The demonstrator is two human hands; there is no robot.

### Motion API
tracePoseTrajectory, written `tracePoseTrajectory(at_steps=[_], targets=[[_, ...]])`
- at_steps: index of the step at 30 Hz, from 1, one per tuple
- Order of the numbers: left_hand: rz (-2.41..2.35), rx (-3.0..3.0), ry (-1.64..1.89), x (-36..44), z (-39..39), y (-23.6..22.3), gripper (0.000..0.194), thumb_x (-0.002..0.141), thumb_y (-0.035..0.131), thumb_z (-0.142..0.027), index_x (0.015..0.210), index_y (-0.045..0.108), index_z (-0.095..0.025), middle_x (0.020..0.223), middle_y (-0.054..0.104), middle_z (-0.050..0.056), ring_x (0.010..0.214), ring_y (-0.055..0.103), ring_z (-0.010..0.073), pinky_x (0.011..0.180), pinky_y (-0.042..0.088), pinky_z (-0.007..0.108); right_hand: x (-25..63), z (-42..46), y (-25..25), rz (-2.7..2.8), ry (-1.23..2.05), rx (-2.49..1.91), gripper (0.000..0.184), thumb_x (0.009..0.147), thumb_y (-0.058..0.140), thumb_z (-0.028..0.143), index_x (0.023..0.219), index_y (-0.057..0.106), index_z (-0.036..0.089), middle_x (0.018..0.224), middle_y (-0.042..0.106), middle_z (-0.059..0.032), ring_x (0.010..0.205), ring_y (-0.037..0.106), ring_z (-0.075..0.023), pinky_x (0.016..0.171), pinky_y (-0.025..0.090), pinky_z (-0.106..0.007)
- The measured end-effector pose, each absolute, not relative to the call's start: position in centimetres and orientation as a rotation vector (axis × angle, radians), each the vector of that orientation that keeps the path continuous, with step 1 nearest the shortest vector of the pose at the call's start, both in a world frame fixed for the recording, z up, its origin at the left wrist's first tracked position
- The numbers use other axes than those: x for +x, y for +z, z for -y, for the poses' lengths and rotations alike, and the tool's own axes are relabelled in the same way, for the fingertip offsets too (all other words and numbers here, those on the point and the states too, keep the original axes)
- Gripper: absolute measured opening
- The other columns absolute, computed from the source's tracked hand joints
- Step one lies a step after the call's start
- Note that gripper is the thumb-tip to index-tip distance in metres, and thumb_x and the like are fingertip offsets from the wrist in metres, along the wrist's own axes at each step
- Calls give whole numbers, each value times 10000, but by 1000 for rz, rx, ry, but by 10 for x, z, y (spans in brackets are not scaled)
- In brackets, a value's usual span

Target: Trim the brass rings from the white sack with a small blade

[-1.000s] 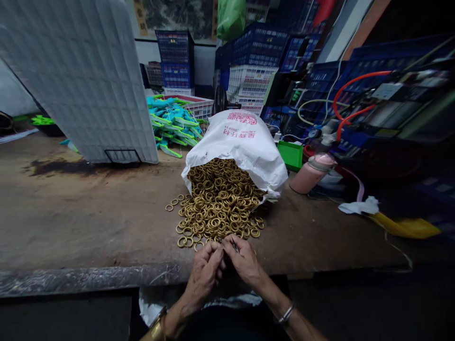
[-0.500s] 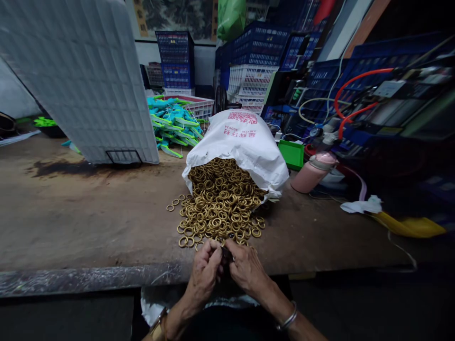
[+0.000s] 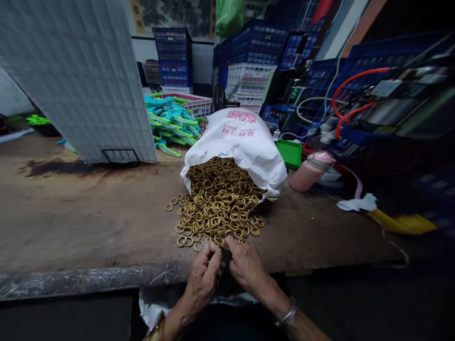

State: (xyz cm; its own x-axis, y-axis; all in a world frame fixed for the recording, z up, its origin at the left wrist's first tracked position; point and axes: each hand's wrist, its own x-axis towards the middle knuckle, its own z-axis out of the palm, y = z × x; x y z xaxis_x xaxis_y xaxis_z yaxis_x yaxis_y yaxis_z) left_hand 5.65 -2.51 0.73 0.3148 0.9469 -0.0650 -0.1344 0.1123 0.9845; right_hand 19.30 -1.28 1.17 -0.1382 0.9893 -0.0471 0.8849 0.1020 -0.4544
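A white sack (image 3: pixel 245 142) lies on its side on the brown workbench (image 3: pixel 78 222), spilling a heap of brass-coloured rings (image 3: pixel 216 203) toward me. My left hand (image 3: pixel 204 277) and my right hand (image 3: pixel 247 270) meet at the bench's front edge, just below the heap. Both have their fingers pinched together around a small dark piece (image 3: pixel 226 254) held between them; what it is I cannot make out. A bracelet sits on each wrist.
A large white gridded panel (image 3: pixel 81 80) leans at the back left. Teal and green plastic parts (image 3: pixel 170 123) fill a basket behind the sack. A pink bottle (image 3: pixel 311 171), a green box (image 3: pixel 290 154), hoses and blue crates crowd the right. A white bag (image 3: pixel 152 308) hangs below the bench edge.
My hands have drawn closer together and slightly lower at the bench edge, still pinching the small piece. The sack and rings have not moved.
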Motion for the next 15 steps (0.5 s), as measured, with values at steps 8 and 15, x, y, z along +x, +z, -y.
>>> tracePoseTrajectory(at_steps=[8,15], targets=[[-770,789,799,56,25,26,301,774,491,-456,705,503,-163,542,487,-29,397,380,60,381,311,183,254,2,11,1748,303,-2208,188,771,405,126,899,522,198,769,644,-37,683,578,-153,565,294,-220],[-690,524,843,56,15,17,190,724,583,-338,776,526,-165,679,566,8,447,421,64,368,302,173,271,6,-12,1737,197,-2213,155,833,423,304,932,491,206,904,637,-44,770,598,-164,595,332,-229]])
